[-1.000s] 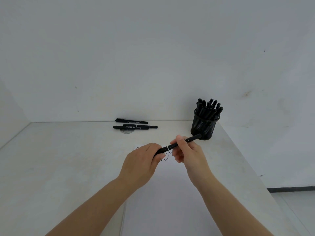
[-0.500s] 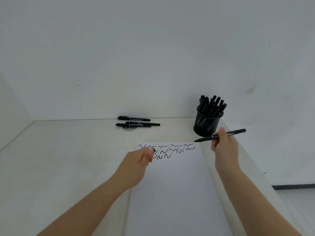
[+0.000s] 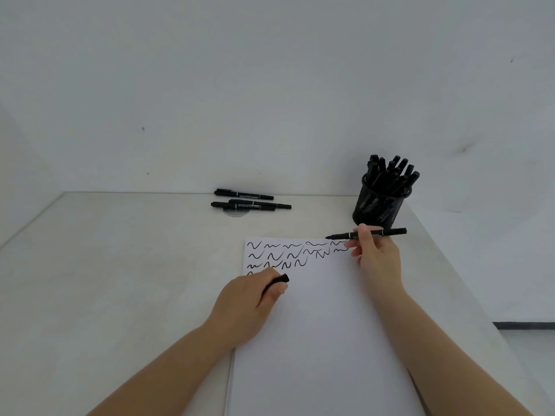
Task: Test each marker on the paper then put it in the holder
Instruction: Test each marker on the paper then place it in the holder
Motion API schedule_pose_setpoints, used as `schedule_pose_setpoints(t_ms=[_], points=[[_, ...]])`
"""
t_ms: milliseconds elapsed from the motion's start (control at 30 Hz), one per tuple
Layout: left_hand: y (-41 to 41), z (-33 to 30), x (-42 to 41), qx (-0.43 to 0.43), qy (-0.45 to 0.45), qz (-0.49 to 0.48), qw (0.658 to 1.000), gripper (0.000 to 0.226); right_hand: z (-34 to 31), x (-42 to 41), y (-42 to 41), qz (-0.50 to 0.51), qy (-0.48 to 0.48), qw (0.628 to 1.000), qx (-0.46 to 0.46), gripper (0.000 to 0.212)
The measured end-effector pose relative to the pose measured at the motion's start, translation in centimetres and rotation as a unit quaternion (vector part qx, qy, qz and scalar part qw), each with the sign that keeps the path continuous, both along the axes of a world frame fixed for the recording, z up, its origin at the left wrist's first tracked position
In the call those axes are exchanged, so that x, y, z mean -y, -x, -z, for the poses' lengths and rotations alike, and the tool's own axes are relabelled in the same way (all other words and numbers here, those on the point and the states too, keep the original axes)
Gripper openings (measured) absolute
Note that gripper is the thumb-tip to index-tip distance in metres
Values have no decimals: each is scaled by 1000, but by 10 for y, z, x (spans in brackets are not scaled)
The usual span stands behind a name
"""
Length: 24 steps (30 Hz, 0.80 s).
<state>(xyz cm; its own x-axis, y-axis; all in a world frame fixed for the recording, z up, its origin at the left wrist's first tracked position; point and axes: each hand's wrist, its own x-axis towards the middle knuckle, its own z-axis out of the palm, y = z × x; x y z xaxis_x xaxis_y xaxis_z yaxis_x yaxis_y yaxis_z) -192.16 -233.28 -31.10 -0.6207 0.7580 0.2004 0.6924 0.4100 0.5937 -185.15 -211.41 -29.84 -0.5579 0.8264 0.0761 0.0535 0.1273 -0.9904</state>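
A white sheet of paper [image 3: 318, 325] lies on the table in front of me, with several black squiggles across its top. My right hand [image 3: 377, 256] pinches an uncapped black marker [image 3: 387, 233], held level over the paper's top right corner, its tip pointing left. My left hand [image 3: 249, 301] rests on the paper's left edge and grips the black cap [image 3: 277, 280]. The black mesh holder [image 3: 380, 205], packed with several markers, stands just behind my right hand. Three more black markers [image 3: 250, 201] lie side by side near the wall.
The pale table [image 3: 120, 280] meets a white wall at the back and another on the left. Its right edge runs diagonally just past the holder, and floor with a dark skirting strip [image 3: 524, 325] shows beyond it.
My hands have pulled the cap off the marker and moved apart. The left hand now rests on the paper with the cap; the right holds the marker lower, near the paper's top right corner.
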Motion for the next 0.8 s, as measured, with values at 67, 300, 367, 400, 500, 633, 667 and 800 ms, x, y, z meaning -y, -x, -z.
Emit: schedule_pose_setpoints(t_ms=[67,300,367,400,500,633,667,800], points=[[1,0,1,-11,12,9,1000,21,-5,5,1,-37,-50,998,15,16],[2,-2,0,-7,37,11,999,19,8,16,-9,-9,-41,999,21,22],[2,-3,-1,-4,40,13,999,18,8,16,-10,-28,-54,998,22,22],[2,-3,-1,-2,41,13,999,17,8,18,-9,-46,-59,997,26,22],[2,-3,-1,-2,43,17,999,15,8,23,-8,-97,-80,991,41,22],[1,-4,-1,7,43,21,999,15,7,21,-8,-89,-95,990,50,22],[1,-4,-1,9,43,21,999,16,8,20,-9,-83,-98,990,55,23],[1,-4,0,12,41,25,999,16,7,17,-16,-40,-135,989,48,21]])
